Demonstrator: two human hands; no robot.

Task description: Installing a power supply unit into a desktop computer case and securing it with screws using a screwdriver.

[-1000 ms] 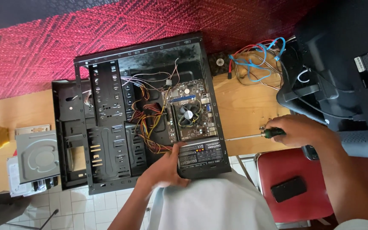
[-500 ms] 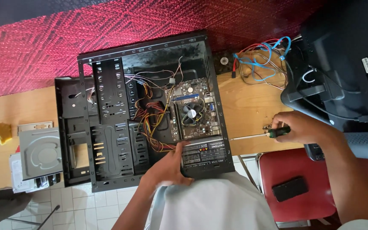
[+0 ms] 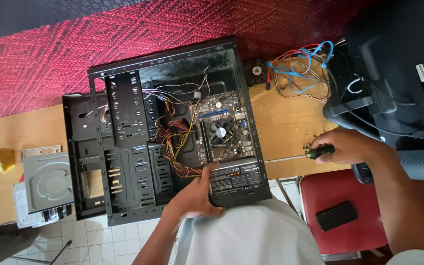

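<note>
An open black computer case (image 3: 123,162) lies on its side on a wooden table (image 3: 285,122). Inside it are a motherboard with a fan (image 3: 220,130), bundled coloured wires (image 3: 175,142) and a black power supply (image 3: 236,180) at the near right corner. My left hand (image 3: 197,194) rests on the power supply's left edge, fingers curled over it. My right hand (image 3: 344,147) grips a green-and-black-handled screwdriver (image 3: 315,153) to the right of the case, its shaft pointing left at the case's right side near the power supply.
A grey optical drive (image 3: 47,181) and a yellow cloth (image 3: 3,158) lie left of the case. Red and blue cables (image 3: 300,73) and small screws (image 3: 309,145) sit on the table at right. A black monitor back (image 3: 398,78) stands far right. A red chair (image 3: 344,216) holds a black phone (image 3: 337,216).
The view shifted slightly. My right hand with the screwdriver has moved a little left, toward the case's right side. My left hand stays on the power supply.
</note>
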